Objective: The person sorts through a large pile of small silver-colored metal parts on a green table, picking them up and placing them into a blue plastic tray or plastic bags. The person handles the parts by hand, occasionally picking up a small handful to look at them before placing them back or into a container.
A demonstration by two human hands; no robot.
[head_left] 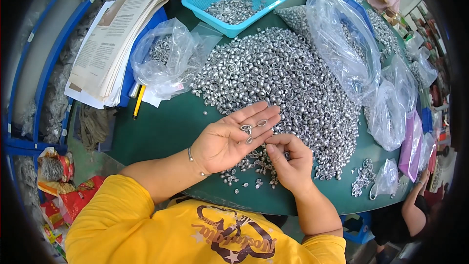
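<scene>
My left hand (228, 133) is palm up over the near side of a green table, its fingers stretched out. Several small oval metal rings (262, 122) lie loose on those fingers, close to the thumb. Just right of its fingertips, my right hand (291, 160) is closed, thumb and forefinger pressed together; whatever is between them is too small to make out. Beyond both hands spreads a large heap of silvery oval metal pieces (273, 68). Some stray pieces (258, 183) lie below my hands, near the table's front edge.
At the back stands a turquoise basket (193, 1) with more pieces. Clear plastic bags (337, 44) and a blue bin (367, 15) are at right. Papers (115, 39), a bag of rings (168, 51) and a yellow pen (139, 101) lie left. Other people sit farther right.
</scene>
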